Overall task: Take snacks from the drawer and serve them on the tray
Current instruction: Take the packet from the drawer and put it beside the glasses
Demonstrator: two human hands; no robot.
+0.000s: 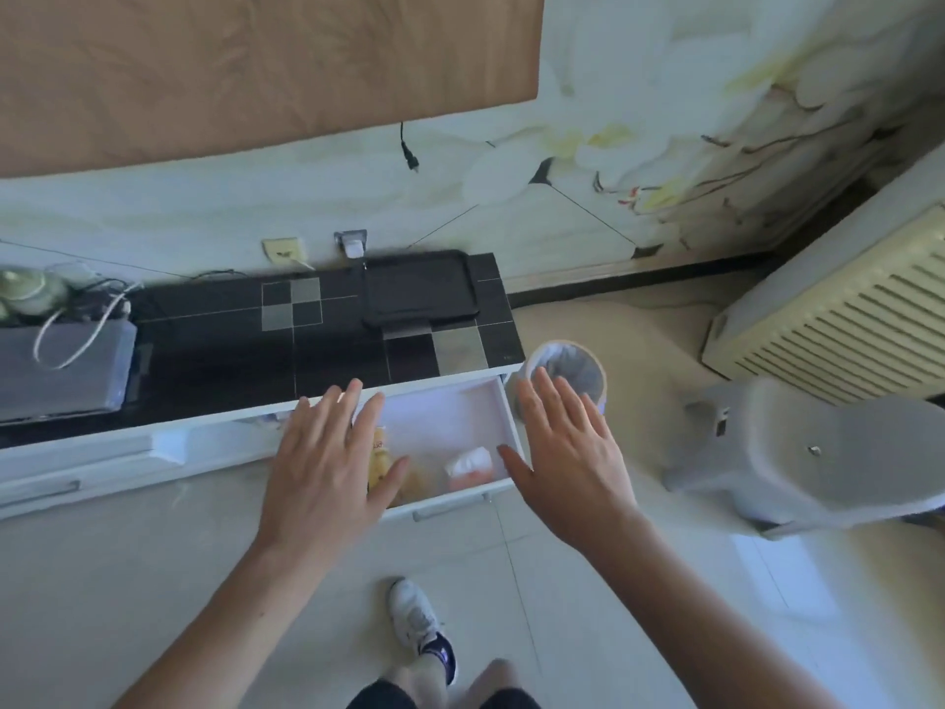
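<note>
While both hands hover palm-down with fingers straight and spread, holding nothing, the white drawer (445, 417) stands pulled out from the front of the low cabinet. The left hand (327, 452) hangs over the drawer's 9 o'clock side and hides part of a yellow snack packet (381, 460); a few reddish letters show near the packet's upper end, too blurred and covered to read. Its long axis runs roughly 12 to 6 o'clock. At the drawer's 4 o'clock corner lies a white-and-pink wrapped snack (470, 465), its white end toward 12 o'clock; no writing on it can be made out. The right hand (567, 452) hovers just past the drawer's 3 o'clock wall, over the floor.

At 12 o'clock from the drawer, a black rectangular tray (419, 289) sits on the black tiled desk (215, 340), long axis running 9 to 3 o'clock, against the wall. A lined waste bin (565, 373) stands on the floor beside the cabinet's 3 o'clock end.
</note>
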